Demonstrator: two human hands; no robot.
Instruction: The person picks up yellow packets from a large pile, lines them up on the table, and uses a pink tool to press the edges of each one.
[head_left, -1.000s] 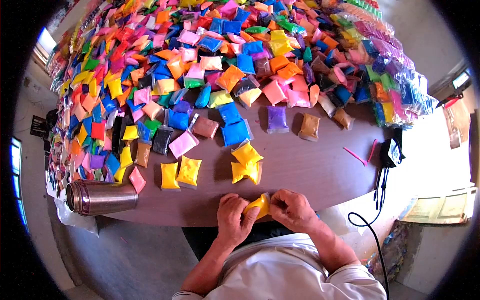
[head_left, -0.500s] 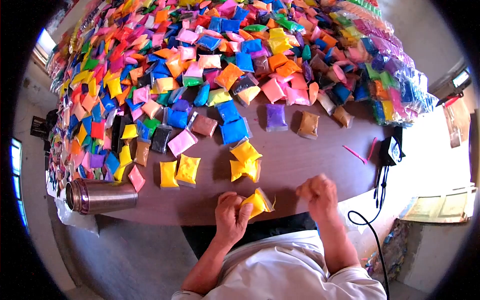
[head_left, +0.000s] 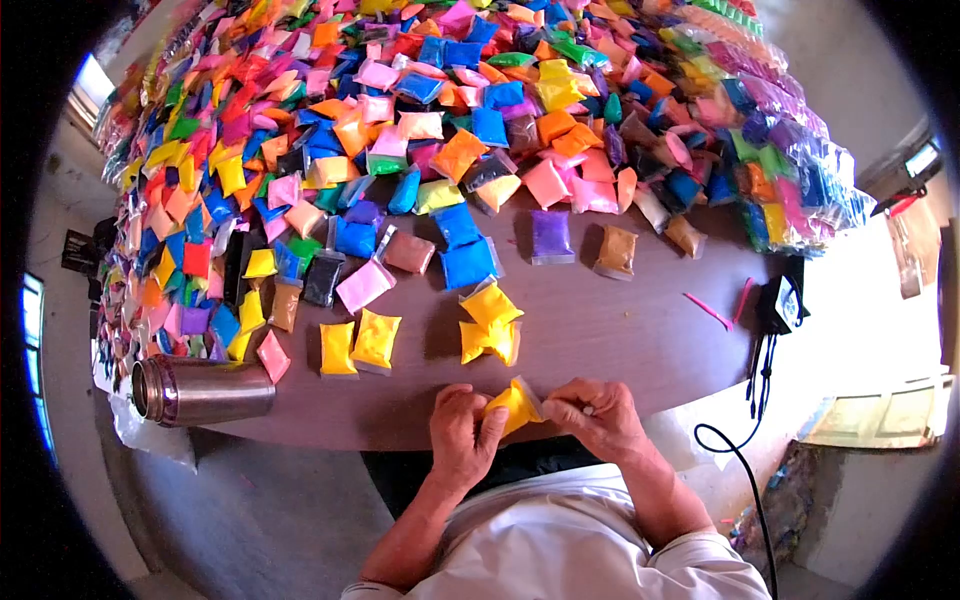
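My left hand (head_left: 463, 432) is closed round the left side of a small yellow packet (head_left: 517, 407), just over the table's near edge. At the packet's right end, my right hand (head_left: 598, 420) has its fingers pinched together on the clear plastic edge. The exact grip of those fingertips is partly hidden. Beyond my hands lies a small stack of yellow packets (head_left: 491, 322). Two more yellow packets (head_left: 375, 338) rest side by side to the left of it.
A large heap of coloured packets (head_left: 400, 120) covers the back and left of the table (head_left: 620, 310). A steel flask (head_left: 215, 391) lies at the left edge. On the right are pink strips (head_left: 712, 311) and a black device (head_left: 780, 303) with a cable.
My right hand has come down and left from above the table to the yellow packet's right end. My left hand keeps its hold, almost unmoved.
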